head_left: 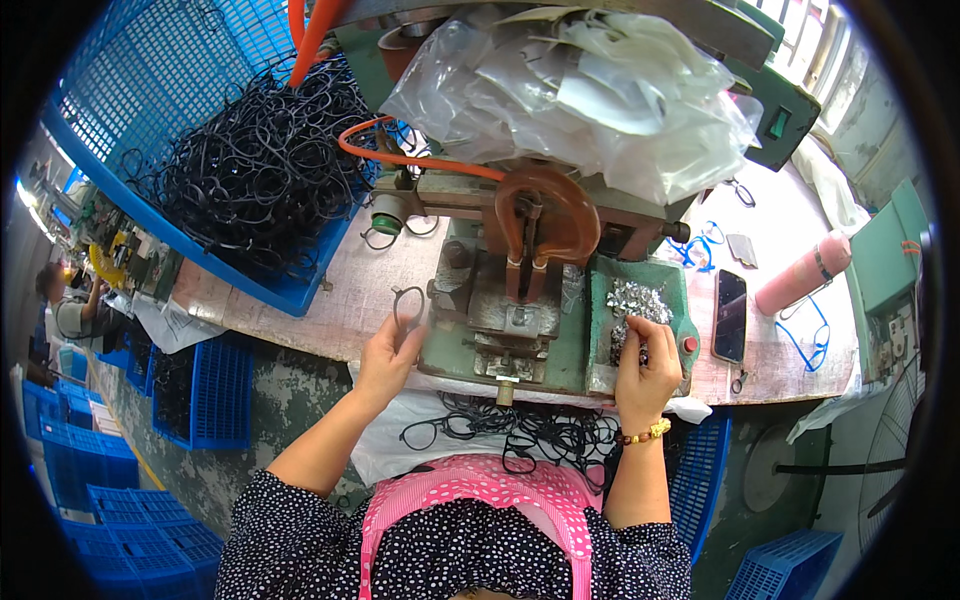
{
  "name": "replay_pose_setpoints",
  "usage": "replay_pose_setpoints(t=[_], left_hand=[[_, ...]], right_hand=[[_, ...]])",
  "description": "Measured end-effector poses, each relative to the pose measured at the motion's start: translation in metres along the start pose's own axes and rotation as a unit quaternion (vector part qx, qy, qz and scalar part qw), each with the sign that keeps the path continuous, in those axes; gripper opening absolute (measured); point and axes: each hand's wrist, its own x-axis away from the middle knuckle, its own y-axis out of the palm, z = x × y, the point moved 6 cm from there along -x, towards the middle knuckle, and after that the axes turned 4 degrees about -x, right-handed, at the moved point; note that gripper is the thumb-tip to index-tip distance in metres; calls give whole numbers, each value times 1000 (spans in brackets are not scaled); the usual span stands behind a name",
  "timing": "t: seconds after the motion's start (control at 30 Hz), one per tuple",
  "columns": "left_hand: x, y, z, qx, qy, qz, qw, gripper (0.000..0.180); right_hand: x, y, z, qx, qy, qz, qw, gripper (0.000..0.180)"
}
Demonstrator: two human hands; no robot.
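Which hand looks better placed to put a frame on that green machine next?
Probably the left hand: it holds a black eyeglass frame right beside the green machine. The right hand is busy at the tray of small silvery pieces.

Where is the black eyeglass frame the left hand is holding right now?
In the head view, the black eyeglass frame is left of centre, pinched in the left hand at the left edge of the green bench machine.

I count one green metal bench press (520, 300), one black smartphone (730, 315) and one pink cylindrical bottle (803, 273). Loose black spectacle frames (260, 170): too many to count.
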Motion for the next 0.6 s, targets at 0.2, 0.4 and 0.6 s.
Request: replay_pose_setpoints(t=[0.2,0.4,0.6], left_hand=[[0,0,-3,-13,1,3,1000,19],[0,1,-6,-8,12,11,1000,18],[1,1,-11,-14,10,28,999,16]], right_hand=[[0,0,0,0,-1,-3,1000,16],[0,0,-1,7,-3,-6,1000,15],[0,1,-2,18,-6,-11,1000,12]])
